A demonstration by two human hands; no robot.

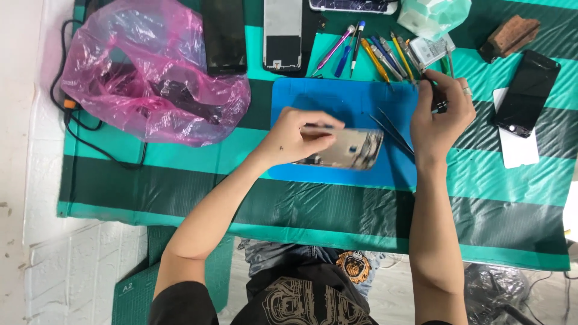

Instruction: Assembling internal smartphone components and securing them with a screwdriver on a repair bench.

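Over the blue mat (301, 99) on the striped green table cover (180, 180), the left hand (295, 137) grips an opened phone (349, 149), blurred, held just above the mat. Right hand (442, 111) is closed around a small dark tool (439, 99) near the row of screwdrivers (385, 54). Tweezers (394, 129) lie on the mat between both hands. Pink plastic bag (150, 72) sits far left.

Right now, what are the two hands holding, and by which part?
The left hand grips an opened phone by its left end. The right hand pinches a small dark tool near the tools row; which part cannot be told.
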